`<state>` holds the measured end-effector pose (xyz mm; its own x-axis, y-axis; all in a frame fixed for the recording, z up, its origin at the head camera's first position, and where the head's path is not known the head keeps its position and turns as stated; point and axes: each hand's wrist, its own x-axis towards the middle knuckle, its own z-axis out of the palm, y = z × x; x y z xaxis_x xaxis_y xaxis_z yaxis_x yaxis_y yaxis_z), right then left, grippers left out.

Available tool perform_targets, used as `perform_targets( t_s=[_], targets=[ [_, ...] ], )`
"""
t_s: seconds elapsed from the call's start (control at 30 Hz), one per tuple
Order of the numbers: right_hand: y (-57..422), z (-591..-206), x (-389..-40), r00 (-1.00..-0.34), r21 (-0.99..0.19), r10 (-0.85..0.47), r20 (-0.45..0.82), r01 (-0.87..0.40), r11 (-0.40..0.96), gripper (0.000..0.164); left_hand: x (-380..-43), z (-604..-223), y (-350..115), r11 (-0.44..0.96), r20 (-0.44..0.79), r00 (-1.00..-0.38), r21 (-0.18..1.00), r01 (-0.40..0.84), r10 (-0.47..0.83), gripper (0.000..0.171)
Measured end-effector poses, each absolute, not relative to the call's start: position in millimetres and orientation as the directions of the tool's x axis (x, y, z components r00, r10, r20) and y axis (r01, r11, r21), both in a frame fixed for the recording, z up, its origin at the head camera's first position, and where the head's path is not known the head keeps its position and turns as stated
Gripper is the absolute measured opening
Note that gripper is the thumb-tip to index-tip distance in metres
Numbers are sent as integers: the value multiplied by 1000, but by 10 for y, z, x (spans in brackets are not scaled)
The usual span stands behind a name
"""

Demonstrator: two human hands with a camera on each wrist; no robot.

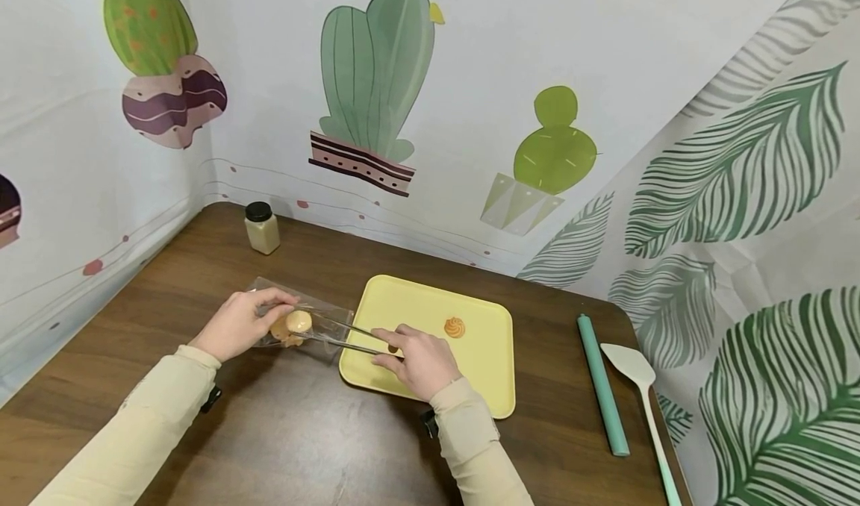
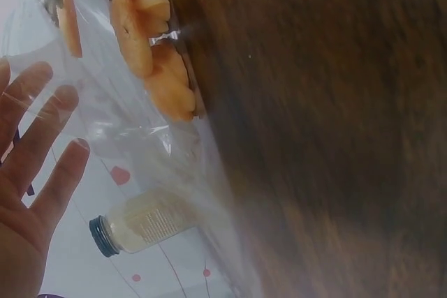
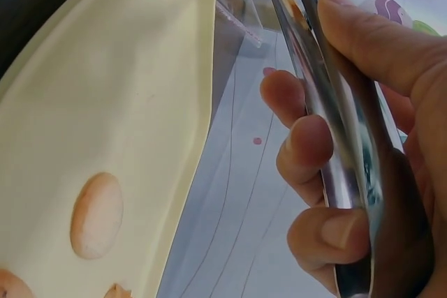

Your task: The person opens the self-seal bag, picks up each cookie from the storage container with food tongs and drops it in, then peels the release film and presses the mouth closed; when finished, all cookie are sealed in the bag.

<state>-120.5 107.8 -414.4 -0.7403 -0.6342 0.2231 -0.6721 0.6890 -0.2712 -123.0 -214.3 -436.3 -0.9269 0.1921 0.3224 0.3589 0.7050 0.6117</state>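
Observation:
My left hand [image 1: 251,319] pinches the edge of a clear plastic bag [image 1: 322,308]. Several swirled cookies [image 2: 143,19] lie in the bag, and a round cookie [image 1: 299,321] shows its pale flat side at the mouth of the tongs. In my right hand [image 1: 423,360] is a pair of metal tongs [image 3: 342,130], fingers and thumb curled round both arms. Its tips reach left into the bag; whether they touch the round cookie, I cannot tell. Under the right hand is a yellow tray [image 1: 396,293] bearing a swirled cookie [image 1: 455,328]; in the right wrist view, more cookies [image 3: 97,215] lie on it.
A square jar [image 1: 262,230] with a black lid stands at the back left of the brown table [image 1: 282,431]. On the right lie a green rod [image 1: 602,386] and a white spatula [image 1: 631,364]. Printed cloth walls [image 1: 269,118] border the table.

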Motion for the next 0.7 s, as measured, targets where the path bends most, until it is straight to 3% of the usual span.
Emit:
perform_targets(
  t_s=[0.7],
  targets=[
    [1018, -4164, -1240, -747, -281, -635, 196, -663, 694, 41, -1226, -4347, -2149, 704, 315, -929, 615, 355, 194, 14]
  ],
)
